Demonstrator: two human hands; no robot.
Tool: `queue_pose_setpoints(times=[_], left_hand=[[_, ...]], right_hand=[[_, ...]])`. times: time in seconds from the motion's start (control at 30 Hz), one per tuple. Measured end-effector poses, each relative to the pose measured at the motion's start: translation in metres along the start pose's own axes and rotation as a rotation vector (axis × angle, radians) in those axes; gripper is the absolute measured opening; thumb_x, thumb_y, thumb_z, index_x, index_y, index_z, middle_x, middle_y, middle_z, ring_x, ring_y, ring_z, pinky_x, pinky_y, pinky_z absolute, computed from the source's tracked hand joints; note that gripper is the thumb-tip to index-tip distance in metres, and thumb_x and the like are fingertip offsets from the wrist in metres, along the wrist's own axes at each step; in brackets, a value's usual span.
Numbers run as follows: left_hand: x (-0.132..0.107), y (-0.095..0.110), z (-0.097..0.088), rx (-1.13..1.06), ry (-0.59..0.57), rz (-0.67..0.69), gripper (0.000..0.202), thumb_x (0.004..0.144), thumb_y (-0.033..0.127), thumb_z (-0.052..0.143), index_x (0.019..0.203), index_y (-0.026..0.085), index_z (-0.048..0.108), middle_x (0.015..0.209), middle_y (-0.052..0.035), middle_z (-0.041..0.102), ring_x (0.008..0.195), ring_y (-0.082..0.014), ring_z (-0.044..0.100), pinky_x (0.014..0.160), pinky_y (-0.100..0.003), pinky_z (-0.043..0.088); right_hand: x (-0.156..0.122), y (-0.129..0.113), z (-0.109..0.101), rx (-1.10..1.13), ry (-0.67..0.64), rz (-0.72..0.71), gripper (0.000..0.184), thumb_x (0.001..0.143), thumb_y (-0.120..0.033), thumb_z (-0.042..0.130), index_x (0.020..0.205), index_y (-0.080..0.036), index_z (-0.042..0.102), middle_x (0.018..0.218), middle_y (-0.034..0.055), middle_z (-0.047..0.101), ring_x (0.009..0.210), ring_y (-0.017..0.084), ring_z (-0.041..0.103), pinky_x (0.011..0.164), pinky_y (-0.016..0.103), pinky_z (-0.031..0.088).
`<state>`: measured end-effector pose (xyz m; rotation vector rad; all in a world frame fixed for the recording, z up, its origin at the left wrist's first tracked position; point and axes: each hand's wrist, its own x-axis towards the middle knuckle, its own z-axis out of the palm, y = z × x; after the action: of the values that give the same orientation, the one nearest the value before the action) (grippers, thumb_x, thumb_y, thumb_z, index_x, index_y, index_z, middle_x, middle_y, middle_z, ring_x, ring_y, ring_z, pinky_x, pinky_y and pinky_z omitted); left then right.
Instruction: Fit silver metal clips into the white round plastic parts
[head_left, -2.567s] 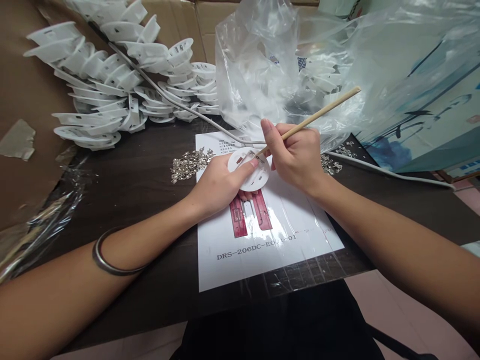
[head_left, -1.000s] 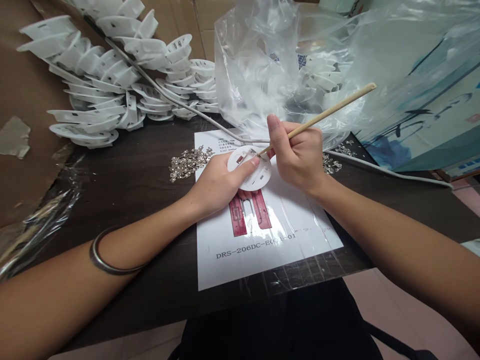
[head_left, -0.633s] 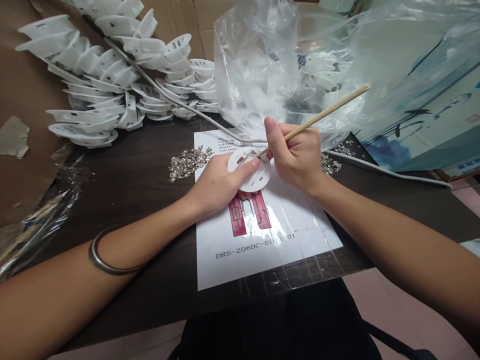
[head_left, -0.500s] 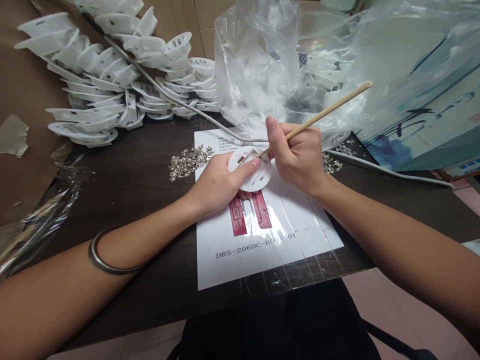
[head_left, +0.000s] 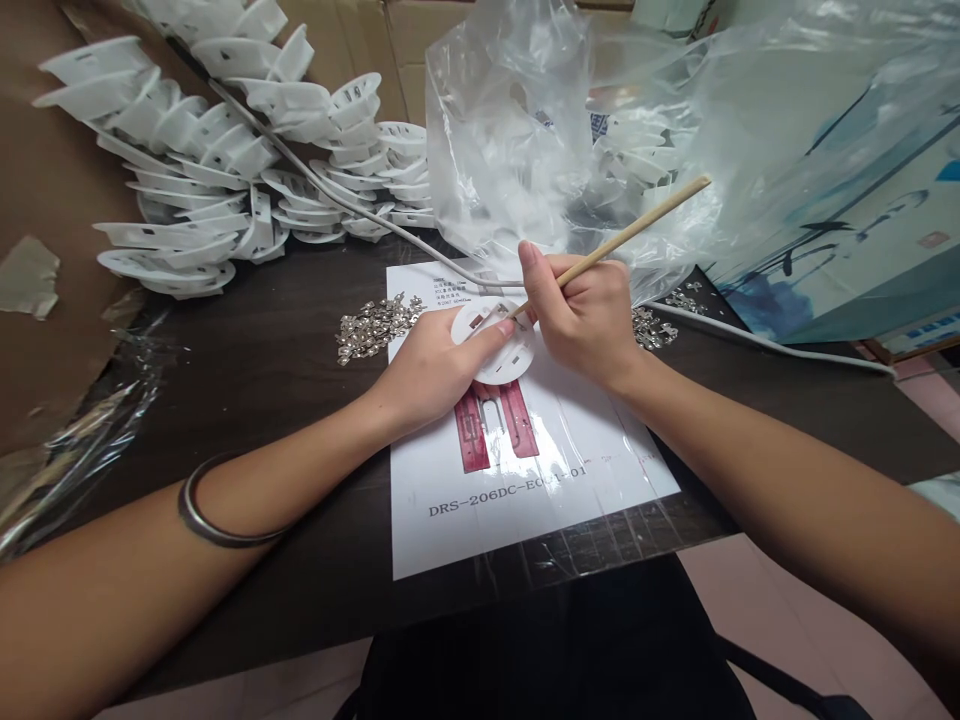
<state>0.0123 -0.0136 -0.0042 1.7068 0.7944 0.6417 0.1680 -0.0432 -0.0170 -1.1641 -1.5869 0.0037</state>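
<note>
My left hand point(head_left: 435, 368) grips a round white plastic disc point(head_left: 517, 358) with small slots, its thumb lying across the face. In my right hand point(head_left: 581, 310) is a wooden chopstick point(head_left: 637, 228), held like a pen. The stick's thin tip meets the disc close to my left thumb tip; what it presses on there is too small to make out. Under both hands lies a printed sheet point(head_left: 487, 535) with a picture of red strips. Small metal pieces point(head_left: 375, 328) are heaped left of the disc, and another heap of metal pieces point(head_left: 654, 328) sits beyond my right wrist.
Many white discs point(head_left: 180, 240) are stacked at the back left. A clear plastic bag point(head_left: 510, 140) with more discs stands behind my hands. A grey cable point(head_left: 360, 212) crosses the dark table point(head_left: 247, 400). A painted box point(head_left: 840, 230) stands at the right.
My right hand and the chopstick have shifted slightly left and down in view, and the stick's upper end sits lower. The disc stays in my left hand.
</note>
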Motion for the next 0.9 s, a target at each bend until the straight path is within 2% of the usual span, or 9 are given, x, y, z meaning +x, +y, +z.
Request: queue_pose_setpoints(times=[0.17, 0.4, 0.9], left_hand=[[-0.0008, 0.0006, 0.0002, -0.03, 0.002, -0.03, 0.025, 0.085, 0.03, 0.061, 0.066, 0.014, 0.055, 0.061, 0.0028, 0.058, 0.054, -0.0056, 0.051, 0.052, -0.017, 0.042], [-0.0005, 0.001, 0.0015, -0.068, 0.008, -0.054, 0.024, 0.085, 0.028, 0.061, 0.066, 0.014, 0.054, 0.059, 0.0029, 0.059, 0.049, -0.0054, 0.053, 0.047, -0.016, 0.042], [-0.0013, 0.0015, 0.0025, -0.053, 0.016, -0.056, 0.024, 0.086, 0.031, 0.06, 0.069, 0.014, 0.057, 0.058, 0.0019, 0.061, 0.049, -0.0063, 0.056, 0.047, -0.016, 0.045]], right_hand=[[0.0007, 0.0, -0.001, -0.013, 0.014, -0.007, 0.054, 0.098, -0.034, 0.04, 0.047, -0.016, 0.036, 0.046, -0.0036, 0.031, 0.044, 0.003, 0.029, 0.047, 0.025, 0.024], [0.0005, 0.0009, -0.0023, -0.014, -0.002, 0.01, 0.055, 0.098, -0.036, 0.04, 0.047, -0.016, 0.04, 0.045, -0.0031, 0.039, 0.044, 0.003, 0.035, 0.048, 0.024, 0.028], [0.0005, 0.0029, -0.001, -0.035, 0.021, -0.078, 0.053, 0.098, -0.035, 0.041, 0.049, -0.016, 0.04, 0.045, -0.0038, 0.038, 0.043, 0.002, 0.033, 0.045, 0.023, 0.026]])
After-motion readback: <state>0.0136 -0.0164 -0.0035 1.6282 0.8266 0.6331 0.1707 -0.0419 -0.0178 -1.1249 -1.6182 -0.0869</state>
